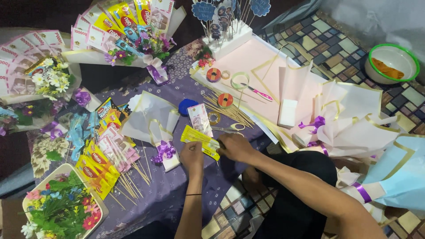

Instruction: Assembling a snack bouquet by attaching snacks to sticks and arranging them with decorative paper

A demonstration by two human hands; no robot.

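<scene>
My left hand (192,156) and my right hand (236,146) meet over a yellow snack packet (198,139) lying on the purple patterned cloth (166,190). Both hands grip the packet, the left at its near side, the right at its right end. Just beyond them lie a pair of scissors (231,129), a bundle of wooden skewers (226,111) and a small pink-and-white packet (199,119). A white paper wrap with a purple ribbon bow (162,151) sits to the left of my left hand.
Yellow snack packets on skewers (104,166) lie at left. Finished bouquets of banknotes and flowers (128,31) stand at the back. Pink wrapping sheets (283,84), tape rolls (214,75), a pink cutter (258,93) and a green-rimmed bowl (392,63) are at right. A tray of artificial flowers (62,210) sits front left.
</scene>
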